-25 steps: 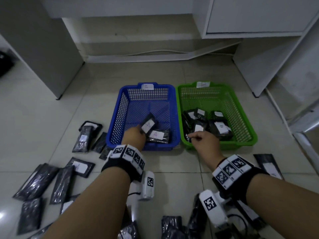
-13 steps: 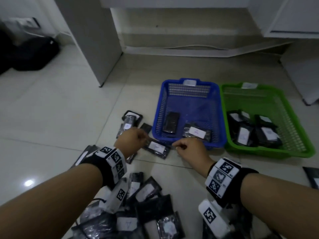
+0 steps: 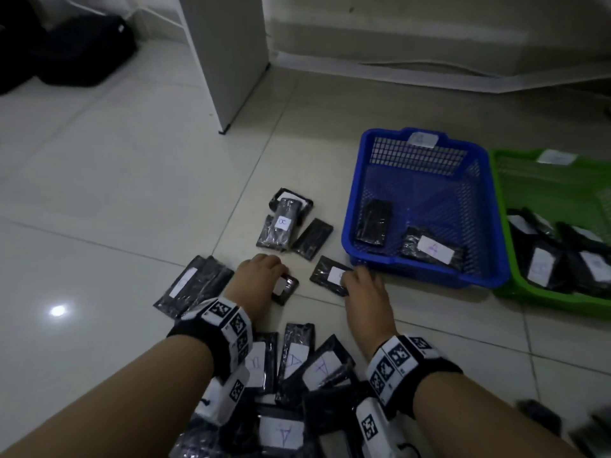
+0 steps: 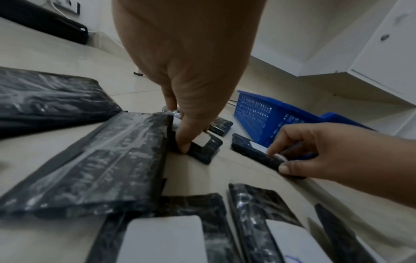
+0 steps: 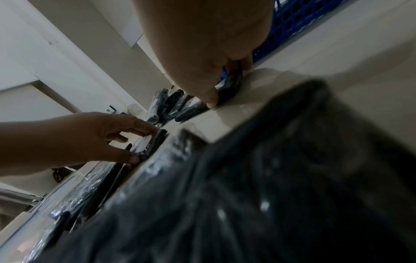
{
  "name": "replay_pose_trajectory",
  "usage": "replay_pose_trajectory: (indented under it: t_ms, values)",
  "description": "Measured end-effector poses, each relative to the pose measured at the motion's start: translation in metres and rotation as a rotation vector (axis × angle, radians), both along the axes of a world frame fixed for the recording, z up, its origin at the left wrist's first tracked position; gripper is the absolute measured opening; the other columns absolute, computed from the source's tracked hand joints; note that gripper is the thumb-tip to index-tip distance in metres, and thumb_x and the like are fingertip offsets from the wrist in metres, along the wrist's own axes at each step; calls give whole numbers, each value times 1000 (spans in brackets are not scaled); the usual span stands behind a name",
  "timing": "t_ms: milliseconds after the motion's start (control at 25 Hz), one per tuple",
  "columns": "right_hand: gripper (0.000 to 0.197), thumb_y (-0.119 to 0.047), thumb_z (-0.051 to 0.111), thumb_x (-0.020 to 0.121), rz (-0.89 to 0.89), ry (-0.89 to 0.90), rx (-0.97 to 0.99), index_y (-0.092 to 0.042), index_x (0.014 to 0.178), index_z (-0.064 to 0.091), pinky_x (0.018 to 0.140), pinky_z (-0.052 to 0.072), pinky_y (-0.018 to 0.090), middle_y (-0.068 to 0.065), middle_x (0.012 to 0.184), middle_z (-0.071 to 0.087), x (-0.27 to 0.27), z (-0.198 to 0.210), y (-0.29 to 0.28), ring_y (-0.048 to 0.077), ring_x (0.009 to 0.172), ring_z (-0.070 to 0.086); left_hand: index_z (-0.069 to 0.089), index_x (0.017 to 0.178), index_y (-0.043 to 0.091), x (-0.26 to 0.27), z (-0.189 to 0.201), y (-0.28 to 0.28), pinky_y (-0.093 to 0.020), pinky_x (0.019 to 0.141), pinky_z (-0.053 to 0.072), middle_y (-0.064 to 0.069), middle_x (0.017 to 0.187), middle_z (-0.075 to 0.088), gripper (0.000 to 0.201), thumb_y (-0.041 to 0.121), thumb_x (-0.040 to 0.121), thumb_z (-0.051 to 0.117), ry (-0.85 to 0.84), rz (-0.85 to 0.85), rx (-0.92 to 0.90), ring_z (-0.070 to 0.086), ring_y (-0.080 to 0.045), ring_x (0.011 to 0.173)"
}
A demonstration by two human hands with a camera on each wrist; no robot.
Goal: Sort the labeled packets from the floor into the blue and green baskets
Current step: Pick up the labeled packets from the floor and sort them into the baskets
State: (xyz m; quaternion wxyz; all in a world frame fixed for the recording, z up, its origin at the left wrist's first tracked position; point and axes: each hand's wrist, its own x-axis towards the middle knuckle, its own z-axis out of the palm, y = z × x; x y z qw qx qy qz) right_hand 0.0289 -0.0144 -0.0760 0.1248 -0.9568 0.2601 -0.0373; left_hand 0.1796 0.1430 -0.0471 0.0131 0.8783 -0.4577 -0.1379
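My left hand pinches a small black packet with a white label on the floor tiles; the left wrist view shows thumb and fingers curled round its edge. Just to the right, my right hand pinches another labeled packet between thumb and forefinger, close to the front left corner of the blue basket. The blue basket holds two packets. The green basket beside it holds several.
Several more labeled packets lie in a pile under my forearms, in a cluster ahead and to the left. A white cabinet panel stands beyond, and a black bag sits far left.
Both hands have drawn back from the baskets to the floor. The left hand's packet now lies in the blue basket. Each hand has taken hold of a new packet on the tiles.
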Motion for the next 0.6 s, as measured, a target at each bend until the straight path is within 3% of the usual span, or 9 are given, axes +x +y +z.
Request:
replay_pose_trajectory:
  t_ms: [120,200,240,320,440,520,600]
  values:
    - [59,-9,69,75,3,124,148,-18,130,47,95,40,37,9,127,47,-5,13,-14,31,113,46,59,119,22,9,11,-4,-31,107,26,0,124,51,38,18,81,61,-20,-12,-18,49,-20,119]
    - [72,-17,74,71,-6,151,298,-19,136,43,99,36,32,6,127,54,-12,25,-25,27,116,47,65,107,19,17,20,-8,-26,93,36,-2,113,60,27,20,80,67,107,83,-116,57,-21,107]
    - [70,-17,76,69,-24,142,402,-19,133,46,95,40,28,4,124,58,-15,34,-29,23,112,51,66,102,18,19,27,-11,-24,84,39,-2,106,64,23,21,80,69,206,173,-190,60,-20,99]
    - [56,-12,78,71,-93,93,635,-18,120,53,77,47,25,2,113,65,-21,53,-37,16,94,59,68,93,17,19,40,-18,-28,78,45,-4,92,68,15,23,81,73,502,377,-366,61,-19,86]
    - [33,-6,70,81,-131,28,855,-17,106,53,54,53,33,-1,91,63,-26,87,-44,19,72,61,67,89,14,8,69,-30,-30,68,51,-6,83,65,4,17,87,67,975,586,-603,60,-19,74]
    - [28,-2,64,86,-126,-13,920,-18,106,52,52,55,36,0,88,60,-32,108,-55,20,67,61,67,99,9,-3,85,-39,-27,64,55,-8,86,67,12,14,90,62,1107,601,-664,62,-16,73]
    - [27,1,58,89,-145,-58,981,-17,107,51,49,55,33,2,87,58,-39,126,-69,19,63,58,65,109,5,-13,95,-51,-25,61,56,-7,86,69,20,12,91,58,1160,599,-715,63,-14,70]
